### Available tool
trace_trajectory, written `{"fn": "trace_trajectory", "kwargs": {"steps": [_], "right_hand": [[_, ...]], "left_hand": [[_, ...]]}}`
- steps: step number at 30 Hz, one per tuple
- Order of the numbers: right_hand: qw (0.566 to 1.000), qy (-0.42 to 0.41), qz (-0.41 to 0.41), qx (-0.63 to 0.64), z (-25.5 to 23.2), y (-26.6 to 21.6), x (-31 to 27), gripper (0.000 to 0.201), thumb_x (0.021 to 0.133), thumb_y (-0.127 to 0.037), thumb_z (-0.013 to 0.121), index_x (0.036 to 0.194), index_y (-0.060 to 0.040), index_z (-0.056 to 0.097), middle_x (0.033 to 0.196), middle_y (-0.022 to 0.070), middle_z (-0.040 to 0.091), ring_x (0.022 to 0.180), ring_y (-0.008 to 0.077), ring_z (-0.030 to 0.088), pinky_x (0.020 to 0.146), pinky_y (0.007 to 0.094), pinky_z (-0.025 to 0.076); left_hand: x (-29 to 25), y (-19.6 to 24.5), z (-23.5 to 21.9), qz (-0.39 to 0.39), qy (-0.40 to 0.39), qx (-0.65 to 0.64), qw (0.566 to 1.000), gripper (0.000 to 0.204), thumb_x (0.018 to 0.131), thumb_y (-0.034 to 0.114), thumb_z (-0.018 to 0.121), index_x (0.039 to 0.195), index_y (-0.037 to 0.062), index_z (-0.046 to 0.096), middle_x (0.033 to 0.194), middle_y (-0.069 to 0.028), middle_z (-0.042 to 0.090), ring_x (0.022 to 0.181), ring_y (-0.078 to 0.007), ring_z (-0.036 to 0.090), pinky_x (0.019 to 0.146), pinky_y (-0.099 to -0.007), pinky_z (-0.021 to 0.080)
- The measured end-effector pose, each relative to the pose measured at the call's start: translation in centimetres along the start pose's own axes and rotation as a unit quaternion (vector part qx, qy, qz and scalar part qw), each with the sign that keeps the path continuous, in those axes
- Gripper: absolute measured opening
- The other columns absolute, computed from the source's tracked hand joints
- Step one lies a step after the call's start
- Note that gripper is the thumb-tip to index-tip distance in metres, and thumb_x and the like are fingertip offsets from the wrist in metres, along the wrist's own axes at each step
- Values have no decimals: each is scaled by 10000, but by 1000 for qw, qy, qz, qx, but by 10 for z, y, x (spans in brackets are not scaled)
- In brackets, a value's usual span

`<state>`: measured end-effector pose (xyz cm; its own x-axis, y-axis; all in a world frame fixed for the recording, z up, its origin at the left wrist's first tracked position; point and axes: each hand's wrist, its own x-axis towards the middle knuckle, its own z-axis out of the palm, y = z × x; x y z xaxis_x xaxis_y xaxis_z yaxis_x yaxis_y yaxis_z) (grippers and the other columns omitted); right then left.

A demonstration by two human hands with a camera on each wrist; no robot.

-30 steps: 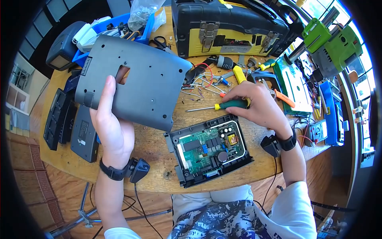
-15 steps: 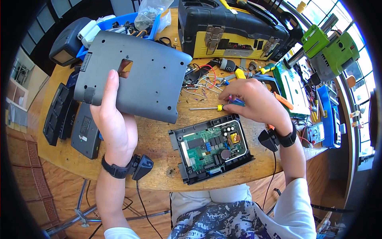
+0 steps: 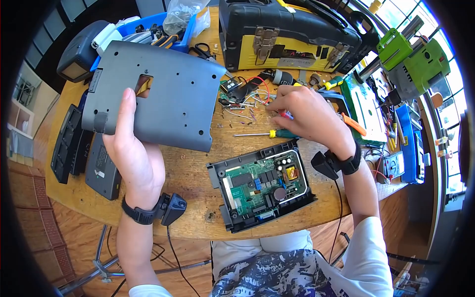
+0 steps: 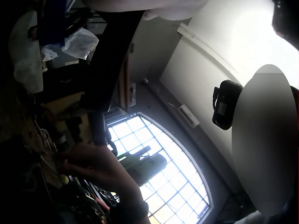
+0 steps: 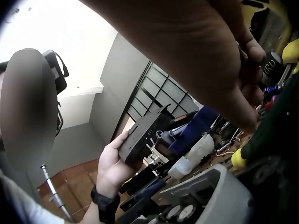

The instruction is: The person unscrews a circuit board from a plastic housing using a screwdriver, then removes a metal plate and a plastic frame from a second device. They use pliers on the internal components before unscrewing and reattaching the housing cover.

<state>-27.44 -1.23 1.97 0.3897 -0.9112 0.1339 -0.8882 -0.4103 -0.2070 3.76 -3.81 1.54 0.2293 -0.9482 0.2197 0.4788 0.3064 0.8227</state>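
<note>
A dark grey plastic cover (image 3: 163, 104) with several screw holes and a rectangular cutout is raised over the left of the bench. My left hand (image 3: 136, 153) grips its near edge, thumb lying on the face. My right hand (image 3: 309, 114) bends over the loose parts in the middle, with a small red and blue piece between thumb and fingers; I cannot tell if it is pinched. Below that hand lies a screwdriver (image 3: 255, 134) with a yellow collar and green handle, partly covered. A black housing (image 3: 230, 166) with a green circuit board (image 3: 247, 195) sits near the front edge.
Behind stands a black and yellow toolbox (image 3: 297, 49). A green drill stand (image 3: 415, 59) is at the right, beside a multimeter (image 3: 394, 163). Left are a blue bin (image 3: 185, 42) and dark casings (image 3: 104, 171). Wires (image 3: 255, 96) and bits are scattered mid-bench.
My right hand has come off the green screwdriver handle and shifted slightly up and left to the loose parts. The cover, still in my left hand, has moved a little left.
</note>
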Motion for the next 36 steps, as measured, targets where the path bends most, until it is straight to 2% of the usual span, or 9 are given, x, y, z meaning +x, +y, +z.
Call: {"fn": "trace_trajectory", "kwargs": {"steps": [5,11,14,19,21,27,31,32,36], "right_hand": [[991,11,-80,103,-2,-12,10,221,860,-108,830,1074,-52,823,966,125,708,920,360,725,816,453,579],[986,0,-141,90,16,-35,39,156,876,-100,818,1023,-50,810,991,113,712,926,357,727,812,467,584],[985,-17,-146,90,22,-37,48,148,872,-105,822,1001,-36,799,983,123,709,927,372,722,811,482,578],[986,-23,-136,99,32,-35,55,95,861,-63,804,943,-16,793,947,143,721,904,381,725,818,477,579],[983,-8,-143,112,32,-35,58,49,847,-64,763,876,-30,780,911,155,735,913,384,746,803,490,603],[984,-22,-140,108,10,-39,50,69,858,-79,760,876,-14,747,886,160,723,872,383,734,793,472,594],[994,12,-29,106,-44,-54,32,129,895,-115,785,882,4,734,839,137,700,753,322,709,706,413,566],[992,41,-18,121,-54,-59,28,126,884,-97,821,896,0,741,821,99,683,701,246,686,661,364,548],[975,102,-82,179,-71,-97,26,112,859,-16,852,936,-30,772,841,28,673,644,101,585,592,265,463]], "left_hand": [[-1,-3,-2,-17,9,6,1000,339,1112,172,638,1426,43,637,1334,-44,693,1198,-149,667,1036,-365,539],[-2,-2,2,-39,34,-50,997,409,1142,307,566,1432,27,635,1367,-70,693,1225,-179,666,1084,-391,506],[-1,-2,0,-38,25,-57,997,497,1155,383,533,1491,19,578,1455,-68,647,1341,-202,607,1176,-411,438],[-4,-1,2,-12,-9,-81,997,514,1167,421,489,1498,37,572,1466,-62,636,1345,-207,595,1179,-402,434],[-5,2,10,-7,25,-90,996,473,1159,459,472,1344,60,647,1245,-49,693,1073,-185,655,994,-373,519],[-5,3,7,-27,11,-139,990,529,1171,517,429,1361,60,618,1227,-48,683,1049,-177,655,961,-361,533],[-5,-2,-4,-9,-70,-141,988,545,1181,524,407,1397,66,608,1260,-55,679,1096,-189,657,997,-364,531],[-5,-1,-3,-2,-91,-132,987,542,1185,524,395,1371,64,614,1230,-56,677,1062,-181,656,962,-353,537],[-8,-1,-4,-7,-129,-87,988,546,1195,521,367,1344,61,621,1186,-66,687,1021,-176,665,925,-342,548]]}}
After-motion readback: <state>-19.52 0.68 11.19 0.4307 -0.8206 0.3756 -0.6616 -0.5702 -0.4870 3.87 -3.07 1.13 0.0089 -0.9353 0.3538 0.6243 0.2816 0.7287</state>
